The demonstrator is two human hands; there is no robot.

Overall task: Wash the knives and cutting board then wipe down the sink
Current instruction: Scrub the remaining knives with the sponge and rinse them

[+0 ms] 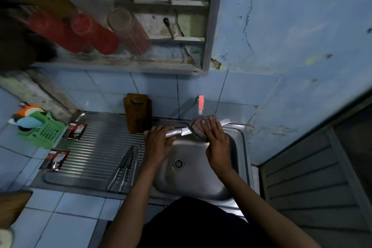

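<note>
Knife point(203, 128) spans sink point(239, 147) rim, left hand point(159, 141) gripping handle, right hand point(213, 137) pressing sponge point(196, 127) flat-fingered.

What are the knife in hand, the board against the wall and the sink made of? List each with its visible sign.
Knife: looks all metal, since the handle and the serrated blade share one silvery sheen.
Board: probably wood, being matte dark brown with a handle hole at the top.
Sink: likely stainless steel, with a grey brushed shine and a ribbed drainboard.

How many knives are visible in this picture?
3, possibly more. One knife is held over the sink, gripped by the left hand. Two knives lie on the drainboard; overlap may hide another.
</note>
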